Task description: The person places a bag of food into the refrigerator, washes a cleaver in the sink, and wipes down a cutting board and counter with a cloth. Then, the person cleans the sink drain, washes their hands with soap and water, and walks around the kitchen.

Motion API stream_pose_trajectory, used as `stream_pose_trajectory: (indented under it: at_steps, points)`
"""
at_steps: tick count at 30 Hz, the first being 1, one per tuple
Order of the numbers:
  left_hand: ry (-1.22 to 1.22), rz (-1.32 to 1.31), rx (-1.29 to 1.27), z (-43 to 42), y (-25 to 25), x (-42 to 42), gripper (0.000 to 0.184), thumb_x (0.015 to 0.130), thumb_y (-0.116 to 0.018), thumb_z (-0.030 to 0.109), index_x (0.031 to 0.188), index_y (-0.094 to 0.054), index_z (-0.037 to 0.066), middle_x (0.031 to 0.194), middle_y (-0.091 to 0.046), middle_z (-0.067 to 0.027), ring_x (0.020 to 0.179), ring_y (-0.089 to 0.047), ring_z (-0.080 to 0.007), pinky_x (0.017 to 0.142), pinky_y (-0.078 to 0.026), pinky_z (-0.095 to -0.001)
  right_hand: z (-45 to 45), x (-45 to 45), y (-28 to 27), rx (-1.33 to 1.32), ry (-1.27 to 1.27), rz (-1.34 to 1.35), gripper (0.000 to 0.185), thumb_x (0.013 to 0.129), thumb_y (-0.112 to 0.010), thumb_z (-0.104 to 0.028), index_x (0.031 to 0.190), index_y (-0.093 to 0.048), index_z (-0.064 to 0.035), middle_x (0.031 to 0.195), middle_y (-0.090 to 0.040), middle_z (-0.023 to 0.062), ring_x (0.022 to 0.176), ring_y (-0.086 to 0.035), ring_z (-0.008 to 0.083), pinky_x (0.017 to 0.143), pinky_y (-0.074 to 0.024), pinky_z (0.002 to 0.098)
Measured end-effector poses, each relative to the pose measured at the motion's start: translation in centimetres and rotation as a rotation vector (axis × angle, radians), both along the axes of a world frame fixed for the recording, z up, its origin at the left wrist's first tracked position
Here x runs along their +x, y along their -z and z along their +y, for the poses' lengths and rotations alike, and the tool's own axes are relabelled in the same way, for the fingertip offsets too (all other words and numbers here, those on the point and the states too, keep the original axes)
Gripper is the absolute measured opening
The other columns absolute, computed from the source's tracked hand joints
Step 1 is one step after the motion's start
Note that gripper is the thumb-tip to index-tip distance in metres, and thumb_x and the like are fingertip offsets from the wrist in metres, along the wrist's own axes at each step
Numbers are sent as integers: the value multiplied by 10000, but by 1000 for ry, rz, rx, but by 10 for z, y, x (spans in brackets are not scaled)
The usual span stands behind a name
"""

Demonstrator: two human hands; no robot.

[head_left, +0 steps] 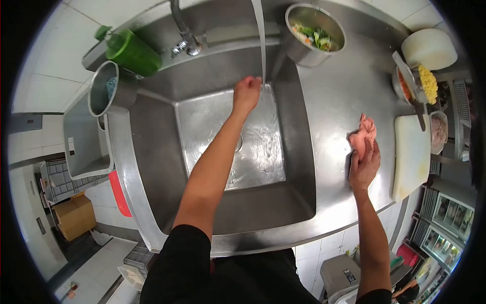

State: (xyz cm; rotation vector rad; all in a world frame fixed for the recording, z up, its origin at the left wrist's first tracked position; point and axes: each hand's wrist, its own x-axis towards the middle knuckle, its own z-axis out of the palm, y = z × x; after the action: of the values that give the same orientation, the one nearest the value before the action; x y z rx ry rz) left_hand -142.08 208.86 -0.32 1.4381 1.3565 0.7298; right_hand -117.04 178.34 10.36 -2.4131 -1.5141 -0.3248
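Note:
Over the sink [228,152], my left hand [247,95] reaches forward with its fingers curled in. What they hold, if anything, is hidden. Its fingertips are beside a thin pale strand [260,40] coming down from the top, which looks like running water. Shallow water ripples across the sink floor. On the steel counter to the right, my right hand [365,167] has its fingers closed over the near end of a crumpled pink cloth [363,133]. The cloth's far end sticks out beyond the fingers and lies on the metal.
A steel pot [310,53] of chopped vegetables stands behind the counter. At right are a white cutting board [411,154], a knife [419,115] across a bowl, and yellow pieces [428,83]. A tap [187,44], green container [132,53] and steel pot [104,93] edge the sink.

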Motion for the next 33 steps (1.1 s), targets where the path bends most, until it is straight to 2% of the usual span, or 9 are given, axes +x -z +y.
stream_pose_trajectory:
  at_steps: [3, 8, 10, 13, 22, 25, 29, 32, 33]
  points:
    - [87, -195, -205, 32, -81, 25, 259, 907, -548, 275, 767, -583, 60, 617, -518, -16, 522, -492, -122, 481, -389, -275, -1, -3, -3, 7, 21, -14, 516, 833, -590, -178, 1318, -446, -75, 1320, -449, 200, 1182, -447, 390, 997, -354, 466]
    - [-102, -547, -97, 62, -143, 1, 118, 898, -466, 114, 932, -576, 92, 650, -529, -7, 491, -482, -106, 400, -371, -266, -2, 6, 0, 72, -45, 52, 555, 779, -619, -141, 1306, -453, -91, 1287, -470, 204, 1144, -464, 401, 977, -359, 484]
    - [-149, -626, 13, 57, -202, -10, 230, 877, -462, 73, 1086, -558, 90, 725, -567, -9, 551, -524, -107, 460, -431, -259, -2, 4, -4, 64, -20, 51, 547, 784, -617, -158, 1300, -450, -85, 1275, -472, 206, 1144, -461, 391, 976, -357, 479]
    - [158, -979, 9, 53, -259, -17, 425, 827, -498, 77, 1252, -506, 60, 1091, -576, -68, 985, -574, -199, 847, -489, -372, -4, -2, -12, 47, -3, -9, 516, 814, -597, -203, 1297, -456, -85, 1256, -478, 197, 1145, -458, 378, 987, -344, 467]
    - [570, -993, -73, 16, -278, -125, 242, 854, -514, 91, 1089, -543, 40, 964, -579, -76, 936, -605, -257, 830, -523, -361, -40, -40, -72, -157, -147, 26, 321, 820, -657, -261, 1065, -614, -58, 1208, -511, 168, 1122, -482, 349, 957, -376, 444]
    - [432, -1328, -360, -9, -272, -154, 201, 892, -553, 150, 1071, -558, 57, 932, -588, -64, 836, -611, -205, 706, -538, -299, -13, -89, -69, 94, -102, 698, 191, 833, -653, -122, 980, -678, -3, 1193, -563, 162, 988, -586, 247, 835, -469, 357]
    - [306, -1324, -686, -15, -175, -124, 201, 923, -583, 294, 997, -624, 112, 605, -561, 0, 559, -572, -127, 498, -451, -199, 119, -191, -42, -4, -90, 1834, 334, 944, -534, -268, 1049, -639, 31, 985, -663, 109, 905, -632, 196, 823, -499, 310]
    - [106, -1172, -628, -41, -176, -107, 258, 925, -576, 317, 835, -632, 81, 550, -542, 0, 523, -553, -151, 493, -453, -270, 224, -251, -31, 25, -76, 2203, 296, 950, -497, -287, 987, -610, -17, 914, -637, 78, 835, -622, 199, 736, -503, 314]
    - [-140, -856, -303, -49, -179, -93, 262, 925, -559, 293, 798, -623, 73, 583, -567, -43, 552, -567, -194, 512, -446, -307, 252, -259, -16, 73, -85, 2337, 292, 951, -489, -290, 987, -610, -27, 922, -633, 75, 825, -615, 197, 732, -503, 319]
